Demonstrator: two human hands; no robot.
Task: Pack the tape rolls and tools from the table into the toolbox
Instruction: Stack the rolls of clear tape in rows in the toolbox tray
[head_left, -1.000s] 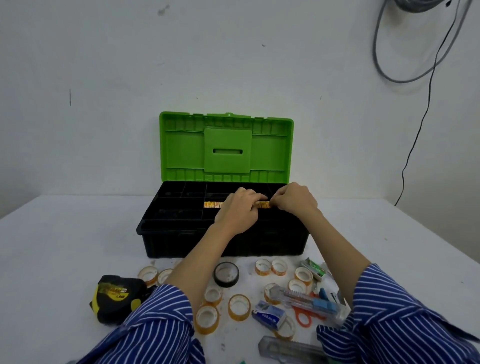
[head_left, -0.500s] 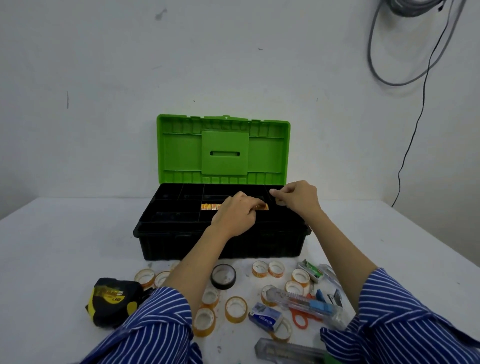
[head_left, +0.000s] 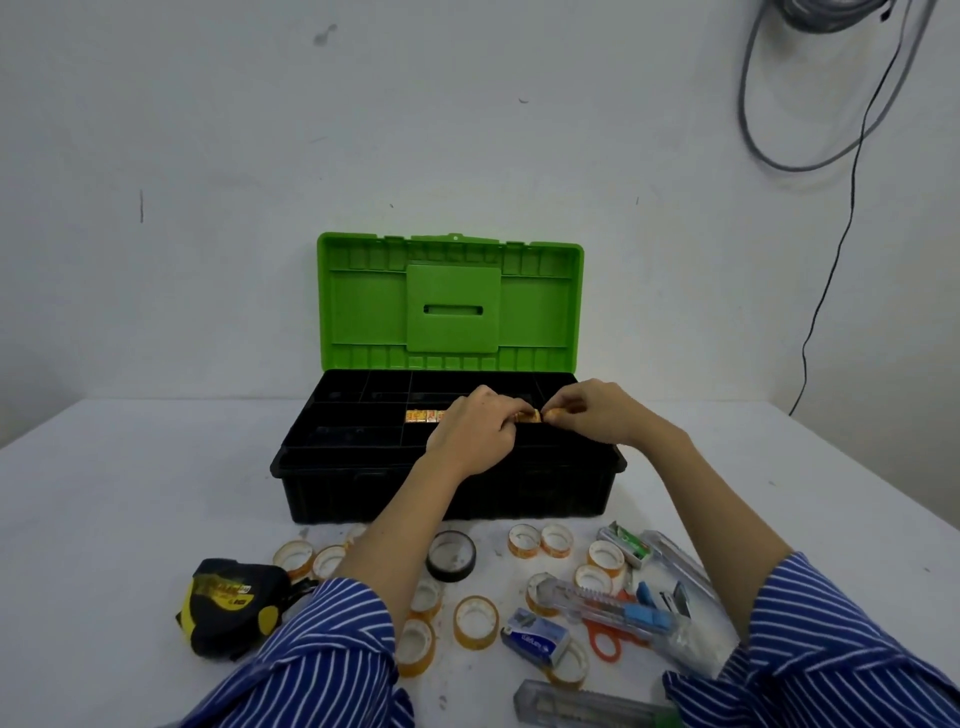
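The black toolbox (head_left: 363, 493) stands open with its green lid (head_left: 450, 301) upright. A row of small orange tape rolls (head_left: 423, 415) stands on edge in a middle tray compartment. My left hand (head_left: 475, 434) rests curled over the right end of that row. My right hand (head_left: 587, 415) pinches a small orange tape roll (head_left: 551, 414) just beside the row. Several more orange tape rolls (head_left: 475, 621) and a black tape roll (head_left: 451, 555) lie on the white table in front of the box.
A yellow-black tape measure (head_left: 234, 605) lies front left. Front right lie a utility knife (head_left: 605, 605), orange-handled scissors (head_left: 605, 642), a staple box (head_left: 535, 636), a stapler (head_left: 667, 597), a green-white pack (head_left: 623, 543) and a clear case (head_left: 582, 709). Cables (head_left: 826, 260) hang on the wall.
My right hand dropped back down to the tray and moved close to my left hand, bringing the pinched roll against the row. The left hand stayed over the rolls.
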